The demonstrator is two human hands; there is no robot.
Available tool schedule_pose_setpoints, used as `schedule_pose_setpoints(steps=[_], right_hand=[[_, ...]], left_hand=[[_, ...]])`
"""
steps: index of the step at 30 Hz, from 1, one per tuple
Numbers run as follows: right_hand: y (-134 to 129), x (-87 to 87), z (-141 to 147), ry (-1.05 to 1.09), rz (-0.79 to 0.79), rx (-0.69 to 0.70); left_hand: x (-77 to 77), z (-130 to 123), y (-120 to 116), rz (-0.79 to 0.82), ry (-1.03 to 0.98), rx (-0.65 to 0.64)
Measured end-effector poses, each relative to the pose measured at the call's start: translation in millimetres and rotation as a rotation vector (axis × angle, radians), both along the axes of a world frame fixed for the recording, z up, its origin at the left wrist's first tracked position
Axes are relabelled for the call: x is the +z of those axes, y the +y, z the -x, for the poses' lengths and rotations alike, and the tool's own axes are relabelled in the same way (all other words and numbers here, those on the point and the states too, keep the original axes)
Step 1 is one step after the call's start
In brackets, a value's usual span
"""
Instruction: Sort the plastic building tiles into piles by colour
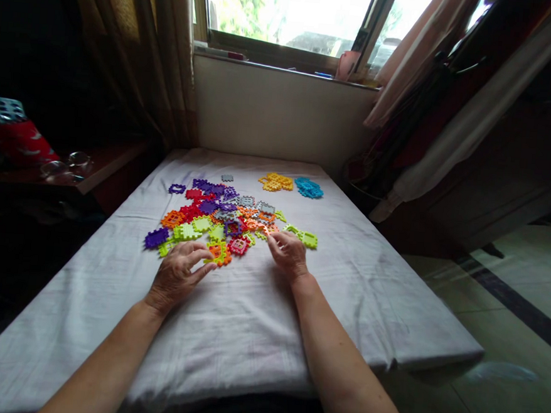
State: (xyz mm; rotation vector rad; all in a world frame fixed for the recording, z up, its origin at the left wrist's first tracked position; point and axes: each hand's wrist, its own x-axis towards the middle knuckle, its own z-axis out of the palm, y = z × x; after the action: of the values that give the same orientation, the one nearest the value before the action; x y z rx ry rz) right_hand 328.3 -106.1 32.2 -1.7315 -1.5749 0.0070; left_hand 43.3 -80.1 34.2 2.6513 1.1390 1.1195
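Flat notched plastic pieces in several colours lie in a loose heap on the cloth-covered table. My left hand (179, 274) is at the heap's front edge, thumb and fingers apart around the near side of a yellow-green piece (218, 253) with orange in it. My right hand (288, 253) pinches at an orange piece (267, 230) on the heap's right side. Green pieces (308, 238) lie just beyond that hand. Purple (156, 238), red (239, 246) and grey (246, 201) pieces are also in the heap.
A yellow pile (276, 182) and a blue pile (309, 187) sit at the back right of the table (343, 318). One grey piece (227, 178) lies apart at the back. Glasses (78, 161) rest on a side surface at left. A window is behind.
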Motion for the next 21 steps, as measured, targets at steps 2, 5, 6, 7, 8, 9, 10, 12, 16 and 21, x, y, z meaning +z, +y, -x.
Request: schedule_pose_setpoints(steps=[2,5,6,7,8,9,10,12,16,21], right_hand=[[-1,-0.5,22,0.022,0.019,0.203],[-4,-3.3,47,0.149,0.117,0.394],[-4,-4.8,52,0.222,0.147,0.429],[-4,-6.5,56,0.3,0.171,0.456],[-3,-8.1,59,0.373,0.185,0.475],[-2,-9.3,60,0.432,0.188,0.488],[0,-9.9,59,0.476,0.183,0.493],[5,-9.2,49,0.529,0.149,0.451],[8,-2.5,-4,0.573,0.0,0.041],[-1,-0.5,-75,0.46,0.08,-0.537]], left_hand=[[1.1,-7,-4,-0.03,0.036,-0.021],[0.7,-14,-6,-0.097,0.082,-0.053],[0.2,-15,-6,-0.115,0.095,-0.059],[-0.5,-17,-6,-0.13,0.104,-0.063],[-1.3,-18,-5,-0.138,0.109,-0.066],[-2.0,-19,-5,-0.139,0.108,-0.068],[-2.7,-20,-5,-0.135,0.103,-0.068],[-4.2,-21,-5,-0.117,0.085,-0.064],[-8.6,-16,-3,-0.07,0.085,0.0],[-17.0,-10,0,-0.03,0.148,0.067]])
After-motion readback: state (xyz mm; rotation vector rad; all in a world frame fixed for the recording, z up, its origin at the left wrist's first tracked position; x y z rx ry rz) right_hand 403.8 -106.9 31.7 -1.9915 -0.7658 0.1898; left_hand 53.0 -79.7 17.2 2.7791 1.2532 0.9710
